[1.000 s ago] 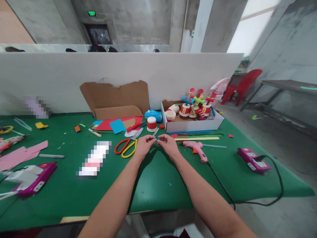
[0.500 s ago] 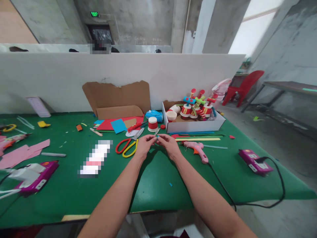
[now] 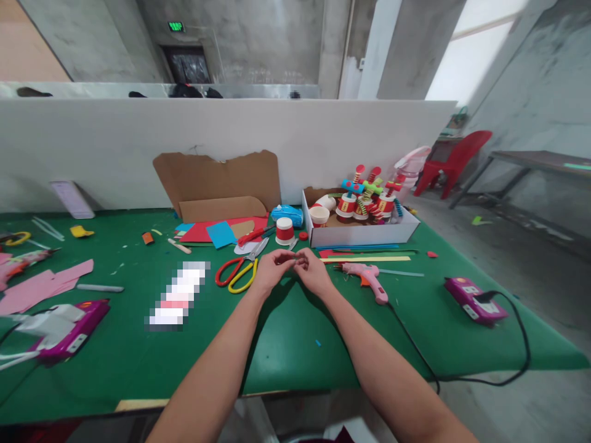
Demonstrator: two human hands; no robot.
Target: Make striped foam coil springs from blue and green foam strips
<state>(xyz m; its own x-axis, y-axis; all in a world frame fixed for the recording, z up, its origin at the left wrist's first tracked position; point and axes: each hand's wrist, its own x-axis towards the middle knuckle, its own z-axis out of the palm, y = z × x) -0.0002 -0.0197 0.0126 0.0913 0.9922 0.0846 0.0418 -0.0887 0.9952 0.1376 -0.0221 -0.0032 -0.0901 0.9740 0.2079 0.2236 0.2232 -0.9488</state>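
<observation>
My left hand (image 3: 273,269) and my right hand (image 3: 314,271) meet above the green table, fingertips pinched close together. Whatever lies between them is too small and covered to make out. Just left of my left hand lie scissors (image 3: 243,271) with one red and one yellow handle. Behind the hands stands an upside-down red and white paper cup (image 3: 285,231), with a small red disc (image 3: 303,235) beside it. A pink glue gun (image 3: 367,278) rests to the right of my right hand, a clear glue stick (image 3: 401,273) next to it.
A white box (image 3: 364,235) at the back right holds several cup figures. Coloured paper strips (image 3: 369,258) lie before it. Coloured paper (image 3: 221,234) and brown cardboard (image 3: 221,184) are at the back. Purple power strips (image 3: 475,301) with cables sit at both sides.
My fingers have shifted slightly and curled closer around each other. A bit of blue seen between the fingertips earlier is now hidden. The things on the table stay put.
</observation>
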